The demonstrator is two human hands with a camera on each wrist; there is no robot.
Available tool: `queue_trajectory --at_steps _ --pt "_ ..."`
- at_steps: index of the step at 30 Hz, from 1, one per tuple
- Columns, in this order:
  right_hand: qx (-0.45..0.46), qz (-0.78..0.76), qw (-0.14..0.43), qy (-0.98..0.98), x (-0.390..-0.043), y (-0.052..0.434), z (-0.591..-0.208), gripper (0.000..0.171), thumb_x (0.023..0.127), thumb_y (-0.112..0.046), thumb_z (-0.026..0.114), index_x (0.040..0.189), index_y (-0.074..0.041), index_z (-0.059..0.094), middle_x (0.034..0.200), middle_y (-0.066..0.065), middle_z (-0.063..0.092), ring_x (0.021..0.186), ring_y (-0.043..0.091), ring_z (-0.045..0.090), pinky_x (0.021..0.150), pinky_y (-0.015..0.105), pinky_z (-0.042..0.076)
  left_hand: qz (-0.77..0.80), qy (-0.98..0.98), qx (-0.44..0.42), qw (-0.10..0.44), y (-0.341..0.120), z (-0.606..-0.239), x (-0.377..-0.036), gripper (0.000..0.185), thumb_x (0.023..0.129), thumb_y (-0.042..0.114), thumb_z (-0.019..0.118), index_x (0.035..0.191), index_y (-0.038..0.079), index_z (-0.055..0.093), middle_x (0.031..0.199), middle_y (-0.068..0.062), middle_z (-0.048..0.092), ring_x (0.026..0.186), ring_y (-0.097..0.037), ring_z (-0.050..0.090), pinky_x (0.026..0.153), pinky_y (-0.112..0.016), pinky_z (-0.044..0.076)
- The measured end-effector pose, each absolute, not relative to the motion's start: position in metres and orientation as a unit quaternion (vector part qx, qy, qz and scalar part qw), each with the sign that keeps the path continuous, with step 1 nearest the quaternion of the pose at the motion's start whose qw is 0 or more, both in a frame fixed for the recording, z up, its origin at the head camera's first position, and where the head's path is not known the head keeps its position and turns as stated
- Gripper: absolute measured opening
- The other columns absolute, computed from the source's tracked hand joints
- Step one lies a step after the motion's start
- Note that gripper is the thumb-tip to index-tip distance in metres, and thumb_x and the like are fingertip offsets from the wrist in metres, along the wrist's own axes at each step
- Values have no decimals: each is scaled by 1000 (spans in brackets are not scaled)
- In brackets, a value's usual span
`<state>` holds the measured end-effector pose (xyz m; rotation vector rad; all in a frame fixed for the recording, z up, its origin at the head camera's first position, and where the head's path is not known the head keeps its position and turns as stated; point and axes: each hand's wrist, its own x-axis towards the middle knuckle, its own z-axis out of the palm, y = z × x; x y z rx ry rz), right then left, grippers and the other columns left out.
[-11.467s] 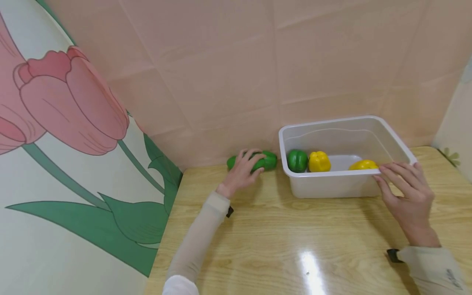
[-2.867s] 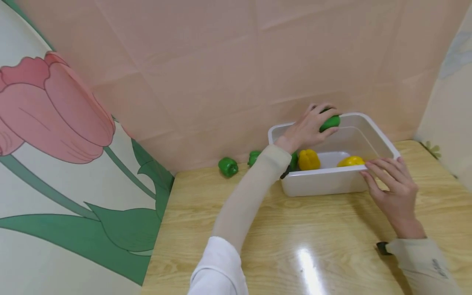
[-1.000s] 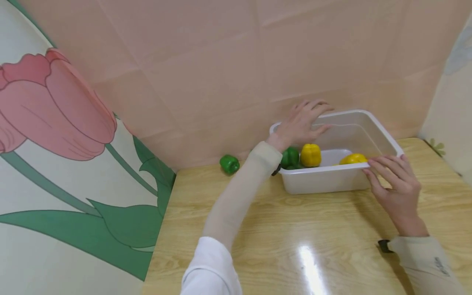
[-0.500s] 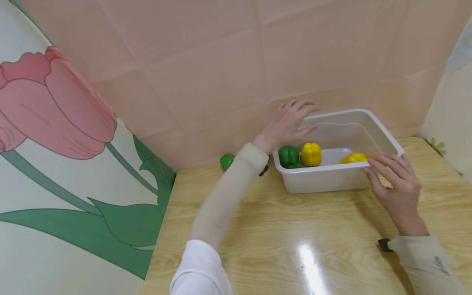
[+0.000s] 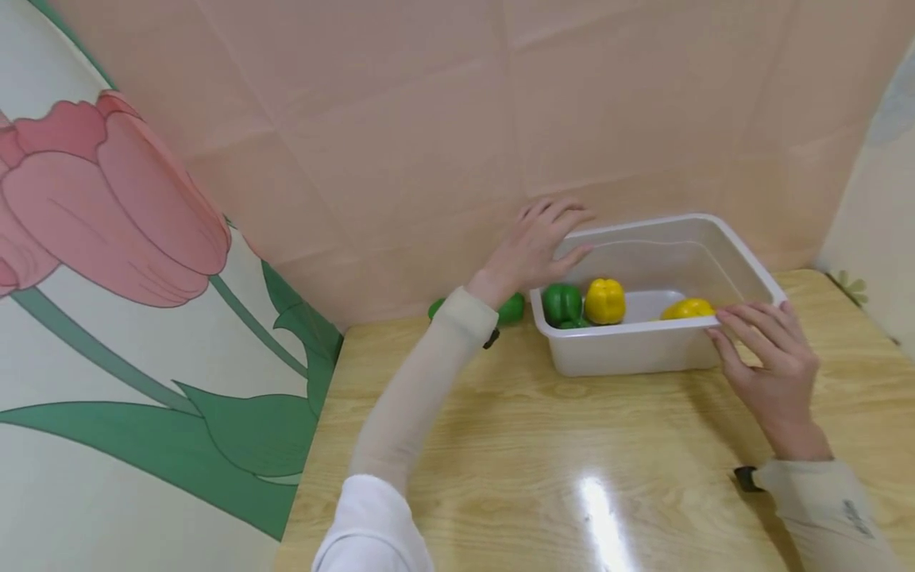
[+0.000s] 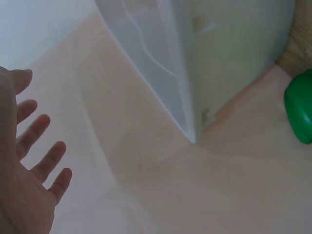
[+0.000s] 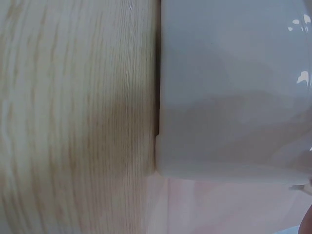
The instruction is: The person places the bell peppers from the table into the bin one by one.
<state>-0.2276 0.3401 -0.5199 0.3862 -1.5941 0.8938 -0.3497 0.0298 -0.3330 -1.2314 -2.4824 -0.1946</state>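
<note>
My left hand (image 5: 532, 246) hovers over the left end of a pale plastic bin (image 5: 643, 349), fingers spread and holding nothing; the left wrist view shows the same empty hand (image 6: 27, 161). At the bin's front right corner, my right hand (image 5: 775, 357) pinches the rim, fingers over the top and thumb outside. Inside lie a green bell pepper (image 5: 561, 303), part of another green one below it, a yellow bell pepper (image 5: 605, 301) and a second yellow one (image 5: 688, 308). Left of the bin are two green bell peppers, one (image 5: 511, 308) partly behind my wrist, the other (image 5: 435, 307) mostly hidden by my sleeve.
Everything stands on a wood-grain table (image 5: 529, 445), the bin near its back edge. Close behind rises a pinkish creased wall covering (image 5: 400, 143). A wall with painted tulips (image 5: 143, 206) borders the left side.
My left hand carried a green bell pepper over the bin, let it go, and has since drawn back leftward. More green shows in the bin's left corner. My right hand stays on the rim.
</note>
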Motion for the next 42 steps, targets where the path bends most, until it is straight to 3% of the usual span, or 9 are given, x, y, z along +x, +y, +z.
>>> queue_trajectory --at_steps 15,32,42 --pt "162 390 597 -682 -222 342 -516 25 89 -24 88 96 0 85 101 21 81 106 37 73 114 49 47 -105 -887 -411 184 -4 -352 -354 51 107 40 63 153 17 58 157 -4 56 146 -24 49 126 -40 32" --pt "159 398 595 -680 -219 342 -512 26 90 -24 88 96 1 85 101 21 81 106 36 73 113 44 47 -105 -898 -386 184 -31 -369 -356 52 110 45 55 154 17 57 157 -3 55 147 -23 47 125 -40 34" --pt "152 390 598 -684 -215 348 -509 27 90 -25 87 96 1 85 102 21 81 106 37 73 113 43 47 -127 -905 -373 160 -26 -374 -354 51 109 41 59 155 17 55 160 -5 52 149 -25 44 125 -44 34"
